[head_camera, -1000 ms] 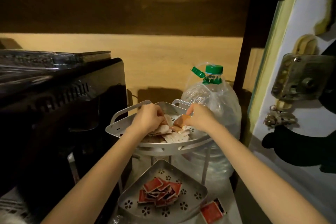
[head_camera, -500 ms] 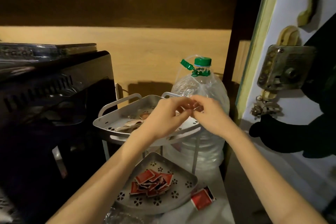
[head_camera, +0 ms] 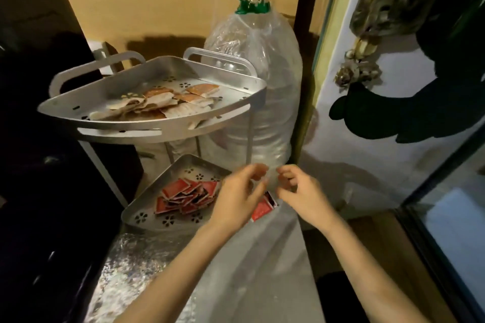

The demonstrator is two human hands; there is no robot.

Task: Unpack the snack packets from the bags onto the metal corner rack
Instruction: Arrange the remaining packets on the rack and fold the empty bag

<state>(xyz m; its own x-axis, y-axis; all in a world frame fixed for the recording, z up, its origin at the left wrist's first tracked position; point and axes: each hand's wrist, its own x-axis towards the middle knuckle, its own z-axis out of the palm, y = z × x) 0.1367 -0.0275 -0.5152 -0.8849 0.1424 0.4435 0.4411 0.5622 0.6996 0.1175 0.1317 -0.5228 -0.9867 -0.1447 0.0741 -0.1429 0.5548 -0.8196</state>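
The metal corner rack [head_camera: 157,126] has two tiers. Its upper tray holds several tan and orange snack packets [head_camera: 168,102]. The lower tray [head_camera: 147,215] holds a pile of several red packets [head_camera: 183,194]. One more red packet [head_camera: 262,208] lies on the counter just right of the lower tray. My left hand [head_camera: 238,196] and my right hand [head_camera: 299,191] hover side by side above that loose packet, fingers curled and apart, nothing visible in them. No bag shows clearly.
A large clear water bottle [head_camera: 259,65] with a green cap stands behind the rack on the right. A black appliance [head_camera: 39,165] fills the left side. A white door [head_camera: 367,139] with a brass lock stands at right. Foil-like sheeting [head_camera: 126,270] covers the near counter.
Both hands have come down from the upper tray to the counter beside the lower tray. The view has tilted downward and moved closer.
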